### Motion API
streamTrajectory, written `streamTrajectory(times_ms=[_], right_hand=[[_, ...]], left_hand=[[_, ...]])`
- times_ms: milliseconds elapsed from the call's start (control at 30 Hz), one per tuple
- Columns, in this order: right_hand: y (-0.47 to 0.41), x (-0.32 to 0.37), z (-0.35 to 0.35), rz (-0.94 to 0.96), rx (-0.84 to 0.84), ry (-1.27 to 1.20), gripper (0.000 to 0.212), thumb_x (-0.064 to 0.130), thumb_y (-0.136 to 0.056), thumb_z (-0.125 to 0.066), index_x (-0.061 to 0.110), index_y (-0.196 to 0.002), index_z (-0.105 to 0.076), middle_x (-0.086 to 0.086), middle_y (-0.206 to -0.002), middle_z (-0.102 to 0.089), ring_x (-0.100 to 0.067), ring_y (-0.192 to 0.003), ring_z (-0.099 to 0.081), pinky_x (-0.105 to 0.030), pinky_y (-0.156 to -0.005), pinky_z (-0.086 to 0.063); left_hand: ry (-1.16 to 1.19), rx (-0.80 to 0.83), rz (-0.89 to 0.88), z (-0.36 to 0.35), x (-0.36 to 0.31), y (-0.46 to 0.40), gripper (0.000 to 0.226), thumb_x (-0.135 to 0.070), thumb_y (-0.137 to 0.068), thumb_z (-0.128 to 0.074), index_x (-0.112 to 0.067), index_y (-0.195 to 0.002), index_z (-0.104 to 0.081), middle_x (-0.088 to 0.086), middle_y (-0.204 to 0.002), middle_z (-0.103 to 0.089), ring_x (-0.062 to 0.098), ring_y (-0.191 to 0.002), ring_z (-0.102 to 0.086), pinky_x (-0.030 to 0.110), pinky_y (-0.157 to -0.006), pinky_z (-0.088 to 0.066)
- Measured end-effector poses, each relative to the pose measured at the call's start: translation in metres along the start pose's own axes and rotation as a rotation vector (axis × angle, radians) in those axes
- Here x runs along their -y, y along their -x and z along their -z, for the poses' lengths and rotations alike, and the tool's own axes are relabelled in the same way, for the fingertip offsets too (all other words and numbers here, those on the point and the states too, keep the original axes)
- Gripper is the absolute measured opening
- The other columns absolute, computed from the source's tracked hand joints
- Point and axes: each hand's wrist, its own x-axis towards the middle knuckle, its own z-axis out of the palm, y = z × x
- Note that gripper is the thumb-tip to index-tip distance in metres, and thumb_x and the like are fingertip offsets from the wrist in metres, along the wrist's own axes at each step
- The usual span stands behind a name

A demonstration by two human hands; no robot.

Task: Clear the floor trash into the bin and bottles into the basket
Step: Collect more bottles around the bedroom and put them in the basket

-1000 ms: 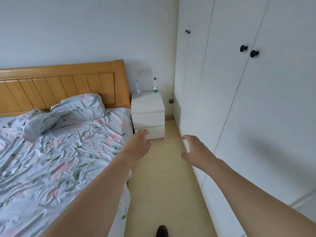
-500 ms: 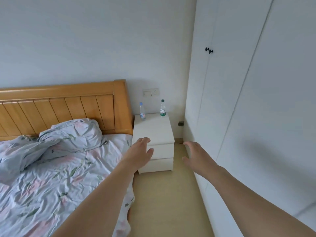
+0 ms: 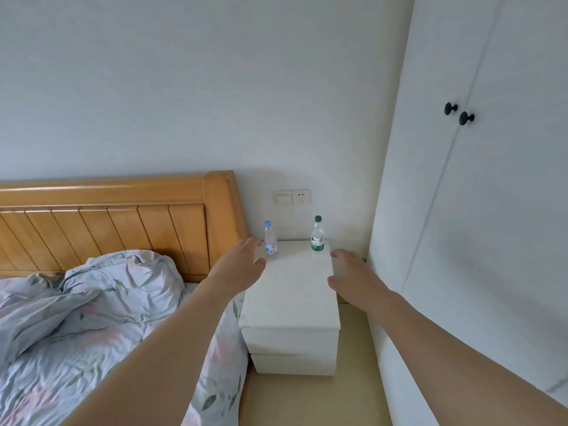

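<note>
Nightstand (image 3: 292, 299) much closer than a second ago; person has walked up to it, both arms out. Left hand (image 3: 242, 265) spread, empty, just beside blue-cap bottle (image 3: 270, 241) at nightstand's back left. Right hand (image 3: 349, 273) spread, empty, near green-cap bottle (image 3: 317, 237) at back right (not touching). Both bottles upright. Judgement: two-handed pickup imminent; basket, bin not in view.

White two-drawer nightstand (image 3: 290, 305) against wall, wooden headboard (image 3: 123, 219) to its left. Crumpled floral duvet (image 3: 76, 318) on bed. Light switch and socket (image 3: 292, 197) above nightstand. White wardrobe (image 3: 491, 210) at right, two black knobs (image 3: 459, 113).
</note>
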Motion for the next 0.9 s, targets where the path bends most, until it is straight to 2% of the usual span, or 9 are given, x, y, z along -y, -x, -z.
streamTrajectory(times_ms=[67, 233, 367, 500, 733, 800, 900], right_hand=[[-0.049, -0.002, 0.001, -0.002, 0.01, 0.014, 0.056, 0.023, -0.091, -0.051, 0.021, -0.144, -0.033, -0.001, -0.144, -0.036, -0.02, -0.123, -0.044, -0.03, -0.093, -0.039], [-0.18, -0.016, -0.01, -0.052, 0.017, 0.047, 0.056, 0.023, -0.09, -0.053, 0.018, -0.143, -0.035, -0.003, -0.144, -0.038, -0.023, -0.126, -0.043, -0.033, -0.098, -0.039], [-0.289, -0.037, -0.034, -0.139, 0.031, 0.063, 0.055, 0.022, -0.09, -0.053, 0.017, -0.142, -0.036, -0.004, -0.144, -0.038, -0.024, -0.127, -0.042, -0.035, -0.099, -0.039], [-0.42, -0.065, -0.065, -0.233, 0.059, 0.117, 0.056, 0.021, -0.089, -0.053, 0.017, -0.142, -0.034, -0.006, -0.142, -0.038, -0.027, -0.124, -0.045, -0.035, -0.097, -0.041], [-0.574, -0.128, -0.126, -0.358, 0.118, 0.184, 0.067, 0.027, -0.092, -0.054, 0.025, -0.15, -0.021, -0.007, -0.144, -0.03, -0.034, -0.115, -0.052, -0.04, -0.091, -0.046], [-0.594, -0.149, -0.144, -0.398, 0.144, 0.204, 0.059, 0.026, -0.094, -0.053, 0.023, -0.147, -0.028, -0.01, -0.138, -0.035, -0.034, -0.108, -0.055, -0.039, -0.089, -0.047], [-0.603, -0.171, -0.166, -0.384, 0.07, 0.207, 0.036, 0.019, -0.095, -0.053, 0.015, -0.13, -0.048, -0.012, -0.117, -0.041, -0.033, -0.084, -0.059, -0.036, -0.078, -0.05]], left_hand=[[0.008, 0.012, 0.028, -0.005, 0.014, -0.043, 0.044, -0.033, -0.098, -0.046, -0.021, -0.139, -0.04, -0.002, -0.137, -0.047, 0.016, -0.099, -0.057, 0.031, -0.083, -0.048], [0.044, 0.068, 0.126, -0.037, 0.064, -0.166, 0.046, -0.033, -0.098, -0.045, -0.019, -0.141, -0.039, 0.0, -0.14, -0.046, 0.02, -0.114, -0.054, 0.033, -0.091, -0.047], [0.072, 0.135, 0.179, -0.077, 0.107, -0.275, 0.042, -0.031, -0.097, -0.043, -0.018, -0.137, -0.041, 0.002, -0.135, -0.049, 0.021, -0.106, -0.055, 0.034, -0.086, -0.046], [0.102, 0.199, 0.22, -0.126, 0.151, -0.394, 0.043, -0.029, -0.098, -0.044, -0.019, -0.139, -0.04, 0.003, -0.134, -0.049, 0.023, -0.11, -0.055, 0.036, -0.089, -0.047], [0.117, 0.234, 0.203, -0.224, 0.198, -0.504, 0.064, -0.03, -0.098, -0.048, -0.031, -0.152, -0.014, -0.002, -0.154, -0.025, 0.026, -0.128, -0.046, 0.035, -0.099, -0.044], [0.127, 0.244, 0.208, -0.253, 0.209, -0.512, 0.058, -0.031, -0.099, -0.046, -0.029, -0.15, -0.019, -0.003, -0.152, -0.03, 0.025, -0.125, -0.049, 0.035, -0.097, -0.045], [0.118, 0.188, 0.177, -0.281, 0.222, -0.512, 0.037, -0.031, -0.1, -0.044, -0.022, -0.135, -0.035, -0.001, -0.135, -0.05, 0.023, -0.103, -0.061, 0.033, -0.078, -0.052]])
